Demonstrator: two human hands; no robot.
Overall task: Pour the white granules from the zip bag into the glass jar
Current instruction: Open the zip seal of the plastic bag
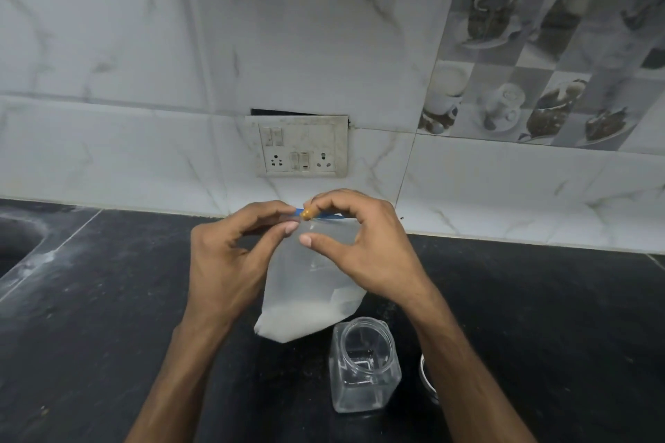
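Fingers (289,227) of both hands pinch the blue seal (329,215) of the zip bag (306,284); peel apart evenly, keeping white granules (295,320) settled below them.

No lettering, brand, number or sign can be read on the zip bag (309,284), glass jar (363,381), switchboard (302,146) or pictured wall tiles (539,65).

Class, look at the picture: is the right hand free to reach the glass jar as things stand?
Probably not yet: the right hand pinches the zip bag at its top. The glass jar stands close by, with nothing between them.
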